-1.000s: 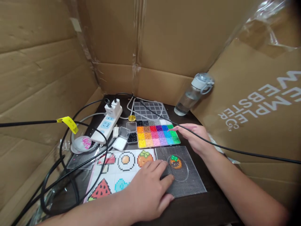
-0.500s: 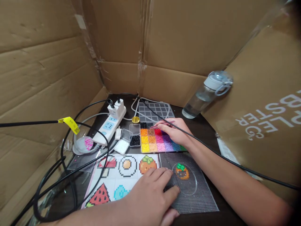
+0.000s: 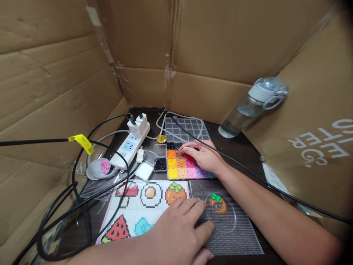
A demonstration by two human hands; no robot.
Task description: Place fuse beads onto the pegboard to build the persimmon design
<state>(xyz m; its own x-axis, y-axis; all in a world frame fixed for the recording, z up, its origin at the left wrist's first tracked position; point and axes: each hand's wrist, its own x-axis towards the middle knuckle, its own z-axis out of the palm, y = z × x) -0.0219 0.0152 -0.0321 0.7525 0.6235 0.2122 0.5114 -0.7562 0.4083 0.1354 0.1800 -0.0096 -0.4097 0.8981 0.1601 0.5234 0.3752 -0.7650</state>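
Observation:
My left hand (image 3: 184,224) lies palm down, fingers apart, over the right edge of the pattern sheet (image 3: 150,212) and the left edge of the clear pegboard (image 3: 234,243). On the pegboard is an orange bead persimmon (image 3: 218,203) with green leaves and a gap in its middle. My right hand (image 3: 202,154) pinches pink tweezers (image 3: 187,147), whose tips are at the brown and black compartments of the bead box (image 3: 172,173). Whether a bead is between the tips is too small to tell. A printed persimmon (image 3: 175,193) shows just above my left fingers.
Left of the bead box are small cases of black beads (image 3: 160,164) and white beads (image 3: 143,171). A power strip (image 3: 129,145), black cables and a pink-bead dish (image 3: 104,167) lie further left. A bottle (image 3: 248,110) leans at the back right; cardboard walls surround everything.
The view has shifted slightly, so the bottle, bead box and pegboard appear further right. My right hand stays at the bead box with the tweezers, and my left hand still rests on the sheet.

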